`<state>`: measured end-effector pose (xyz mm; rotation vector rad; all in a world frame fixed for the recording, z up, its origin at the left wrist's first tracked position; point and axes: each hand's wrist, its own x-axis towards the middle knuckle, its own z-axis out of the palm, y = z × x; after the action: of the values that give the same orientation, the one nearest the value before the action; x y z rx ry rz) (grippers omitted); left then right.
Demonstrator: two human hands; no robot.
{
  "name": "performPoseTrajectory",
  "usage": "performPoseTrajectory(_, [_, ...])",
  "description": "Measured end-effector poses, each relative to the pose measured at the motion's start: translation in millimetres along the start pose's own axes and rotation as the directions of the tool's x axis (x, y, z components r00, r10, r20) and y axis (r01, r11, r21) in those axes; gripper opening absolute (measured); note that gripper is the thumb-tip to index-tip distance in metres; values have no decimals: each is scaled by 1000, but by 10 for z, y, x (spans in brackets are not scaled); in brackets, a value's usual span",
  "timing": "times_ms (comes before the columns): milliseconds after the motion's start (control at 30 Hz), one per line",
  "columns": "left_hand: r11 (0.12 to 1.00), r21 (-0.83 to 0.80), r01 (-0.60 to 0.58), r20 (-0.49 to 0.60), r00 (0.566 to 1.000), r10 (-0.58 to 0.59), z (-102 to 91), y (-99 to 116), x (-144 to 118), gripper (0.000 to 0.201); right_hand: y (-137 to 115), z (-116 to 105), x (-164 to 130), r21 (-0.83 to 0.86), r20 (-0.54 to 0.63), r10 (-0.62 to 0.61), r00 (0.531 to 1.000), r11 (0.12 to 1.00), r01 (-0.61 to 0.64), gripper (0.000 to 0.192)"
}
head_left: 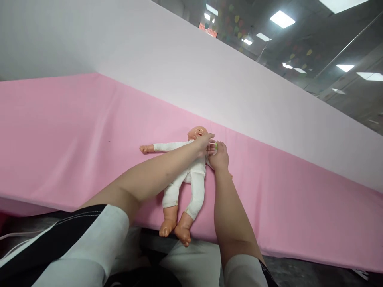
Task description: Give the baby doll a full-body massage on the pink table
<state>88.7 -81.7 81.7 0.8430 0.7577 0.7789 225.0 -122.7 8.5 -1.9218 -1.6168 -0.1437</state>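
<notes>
A baby doll (191,181) in a white suit lies on its back on the pink sheet (74,131), head away from me, bare feet hanging over the near edge. My left hand (205,142) reaches across its chest and rests at its neck and chin, fingers together. My right hand (220,155) lies beside the doll's far shoulder, fingertips meeting the left hand's. A small green thing (216,145) shows between the fingers of the right hand; what it is cannot be told. The doll's far arm is hidden under my right hand.
The pink sheet covers a wide flat surface with a pale wall panel (209,75) rising behind it. Beyond the panel are ceiling lights (282,18) and glass. A dark floor (299,271) shows below the sheet's near edge.
</notes>
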Motion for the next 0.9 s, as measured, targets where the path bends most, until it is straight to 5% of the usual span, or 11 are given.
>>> performPoseTrajectory(167, [997,-9,82,-121,989,-82,188,-135,231,34,-52,-44,-8,28,-22,-23,999,999,24,69])
performPoseTrajectory(333, [994,-69,90,-119,988,-98,153,-143,306,35,-96,-16,-14,29,-34,-24,999,999,25,67])
performPoseTrajectory(600, [985,-172,8,-39,999,-15,-144,-78,-90,26,26,75,-33,71,-98,-57,994,995,64,60])
performPoseTrajectory(700, [940,-338,-48,64,995,74,-351,-97,-321,30,41,73,-41,106,-162,-67,985,991,85,53])
performPoseTrajectory(900, [865,-496,-75,88,987,136,-784,-112,-585,39,-329,-184,-153,179,-249,-237,939,942,285,45])
